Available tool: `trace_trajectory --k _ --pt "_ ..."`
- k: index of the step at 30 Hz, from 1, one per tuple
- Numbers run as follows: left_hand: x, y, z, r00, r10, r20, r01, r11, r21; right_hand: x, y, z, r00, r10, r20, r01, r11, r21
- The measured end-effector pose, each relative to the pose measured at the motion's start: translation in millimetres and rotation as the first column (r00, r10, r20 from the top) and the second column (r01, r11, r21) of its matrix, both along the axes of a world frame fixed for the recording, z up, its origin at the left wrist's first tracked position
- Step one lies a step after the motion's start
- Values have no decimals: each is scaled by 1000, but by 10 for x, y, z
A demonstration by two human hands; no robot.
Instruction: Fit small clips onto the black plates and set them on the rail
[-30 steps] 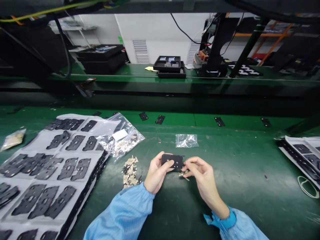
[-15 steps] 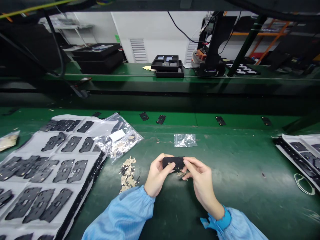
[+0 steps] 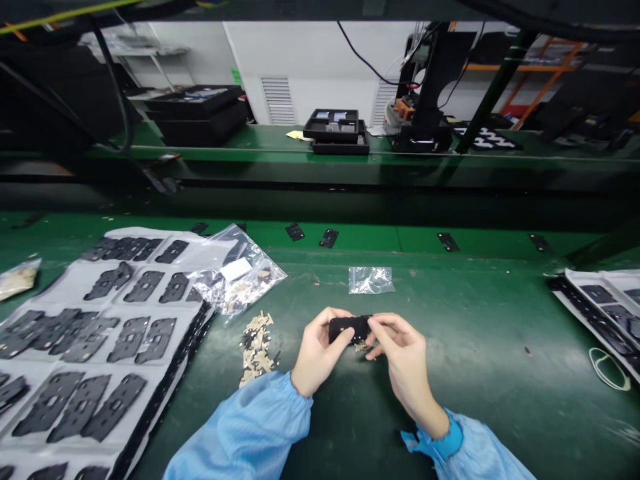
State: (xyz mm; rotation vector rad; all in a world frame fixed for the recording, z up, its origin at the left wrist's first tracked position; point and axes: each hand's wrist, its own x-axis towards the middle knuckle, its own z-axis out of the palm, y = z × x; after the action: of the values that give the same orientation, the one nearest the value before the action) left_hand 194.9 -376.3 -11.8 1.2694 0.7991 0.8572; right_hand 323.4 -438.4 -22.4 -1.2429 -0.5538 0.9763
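My left hand [image 3: 320, 353] is closed on a small flat black plastic plate [image 3: 345, 328], with the thumb across its face. At the plate's right end, my right hand [image 3: 400, 343] pinches its edge between thumb and fingers; whether a tiny piece is also between those fingertips is hidden. Just below the plate lie a few small beige bits [image 3: 361, 346] on the bench. A pile of small beige and black strips [image 3: 257, 350] lies to the left of my left hand.
On the left, a white compartmented tray [image 3: 193, 320] bears several black plates. A clear bag of small parts [image 3: 240, 277] overlaps its corner. A small clear bag [image 3: 371, 280] lies ahead of my hands. Black plates [image 3: 329, 238] lie on the green strip behind. Another tray [image 3: 575, 300] stands right.
The loose black plates on the green strip at the back have shifted slightly to the right. Both hands and the held plate have moved a touch rightward, their grip unchanged.
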Motion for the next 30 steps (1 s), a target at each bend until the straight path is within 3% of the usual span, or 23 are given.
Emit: trace_trajectory --k 11,18,25,30 --pt "33 -54 -6 999 -24 22 21 989 149 19 16 54 984 43 -172 -51 998 -44" --pt "23 -28 -11 998 10 68 -20 989 147 15 -4 62 938 185 -292 -196 981 -8" --pt "-8 10 16 999 36 28 -40 984 173 59 32 16 985 170 5 -170 985 -9" --pt "-39 34 27 998 49 -41 -36 958 284 60 12 14 952 224 207 -233 972 19"
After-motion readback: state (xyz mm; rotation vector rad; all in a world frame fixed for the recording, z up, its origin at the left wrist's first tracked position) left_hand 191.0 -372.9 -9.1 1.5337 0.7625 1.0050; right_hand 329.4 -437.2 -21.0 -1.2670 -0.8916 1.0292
